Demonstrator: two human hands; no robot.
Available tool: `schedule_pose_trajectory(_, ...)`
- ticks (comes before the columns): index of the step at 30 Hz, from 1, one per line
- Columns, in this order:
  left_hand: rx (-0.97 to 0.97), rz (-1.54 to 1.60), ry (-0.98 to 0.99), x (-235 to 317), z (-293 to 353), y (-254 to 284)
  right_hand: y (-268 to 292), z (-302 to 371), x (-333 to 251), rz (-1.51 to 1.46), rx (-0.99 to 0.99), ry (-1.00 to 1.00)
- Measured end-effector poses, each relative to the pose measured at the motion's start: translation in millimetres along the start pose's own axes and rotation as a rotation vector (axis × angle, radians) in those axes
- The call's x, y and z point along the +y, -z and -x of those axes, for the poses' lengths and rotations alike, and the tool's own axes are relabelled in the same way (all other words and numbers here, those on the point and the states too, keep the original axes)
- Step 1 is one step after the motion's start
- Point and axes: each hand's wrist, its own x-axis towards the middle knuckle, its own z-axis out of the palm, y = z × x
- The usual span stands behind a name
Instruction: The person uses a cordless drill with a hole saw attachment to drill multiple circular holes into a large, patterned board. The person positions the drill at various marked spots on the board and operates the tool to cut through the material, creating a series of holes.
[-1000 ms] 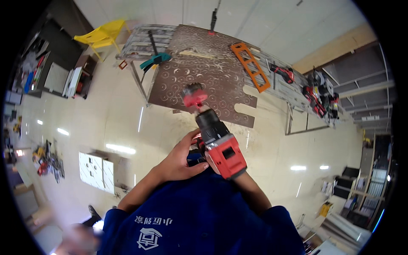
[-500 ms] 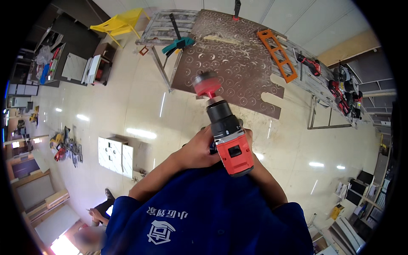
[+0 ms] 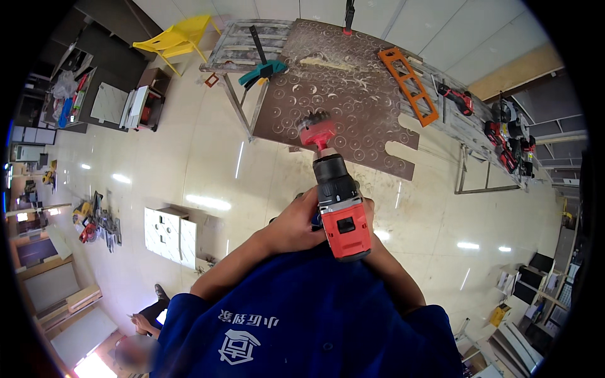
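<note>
A red and black cordless drill [image 3: 343, 223] is held out in front of my chest, its chuck pointing away over the near edge of a brown board. Fitted in the chuck is a red hole saw [image 3: 317, 131] with a dark toothed rim, slightly blurred. My left hand [image 3: 293, 222] is closed around the drill's left side, below its body. On the other side, my right hand [image 3: 370, 211] grips the drill too, its fingers mostly hidden behind the body. The brown board [image 3: 359, 135] carries many ring-shaped cuts, some sawdust and notches along its right edge.
The board lies on a metal-framed bench with a teal clamp [image 3: 263, 71] at its left and an orange template [image 3: 409, 85] at its right. More power tools [image 3: 507, 135] sit at the far right. A yellow chair [image 3: 176, 41], a white cabinet [image 3: 170, 234] and a seated person [image 3: 144, 324] are leftward.
The hole saw and the drill's front have swung slightly right, and the saw's toothed rim shows more clearly. Both hands keep their hold on the drill.
</note>
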Motion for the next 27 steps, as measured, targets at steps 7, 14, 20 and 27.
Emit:
schedule_pose_trajectory(7, -0.09, -0.356, -0.034, 21, 14, 43, -1, 1, -2, 0.138, 0.051, 0.16)
schedule_pose_trajectory(14, 0.257, -0.449, -0.348, 107, 45, 84, 5, 2, -9, 0.125, 0.064, 0.057)
schedule_pose_trajectory(20, 0.501, -0.521, -0.404, 119, 30, 88, 0, 2, -17, 0.091, 0.022, 0.096)
schedule_pose_trajectory(27, 0.506, -0.523, -0.262, 93, 14, 87, 1, 3, -8, 0.105, 0.046, 0.068)
